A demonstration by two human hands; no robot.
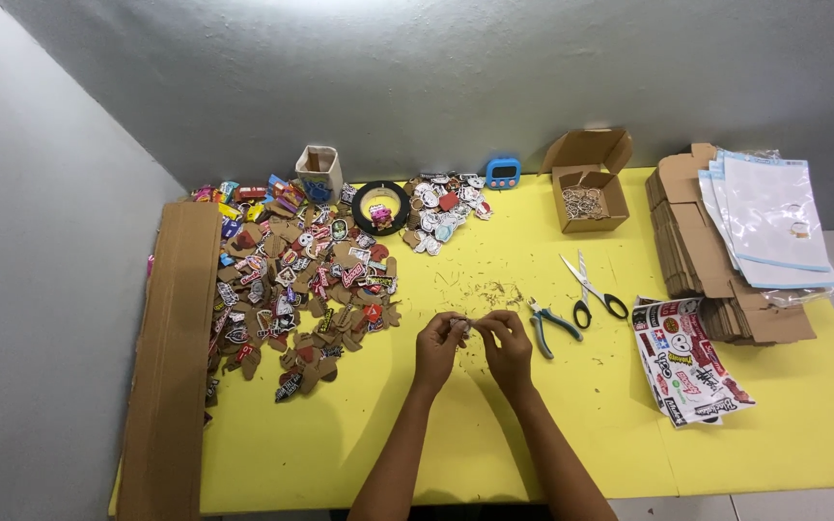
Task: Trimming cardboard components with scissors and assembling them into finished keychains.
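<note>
My left hand (438, 344) and my right hand (507, 340) meet over the middle of the yellow table (571, 415). Between their fingertips they pinch one small pale piece (465, 326); what it is I cannot make out. A large heap of cardboard-backed sticker cut-outs (301, 289) spreads to the left of my left hand. Just right of my right hand lie green-handled pliers (552, 323), with black-handled scissors (589, 287) beyond them.
A small open carton holding metal rings (588, 198), a blue timer (503, 172), a black tape roll (381, 205) and a small cardboard cup (319, 172) stand at the back. Sticker sheets (687, 362), flat cartons and clear bags (764, 227) lie right. Long cardboard (171, 367) lines the left edge.
</note>
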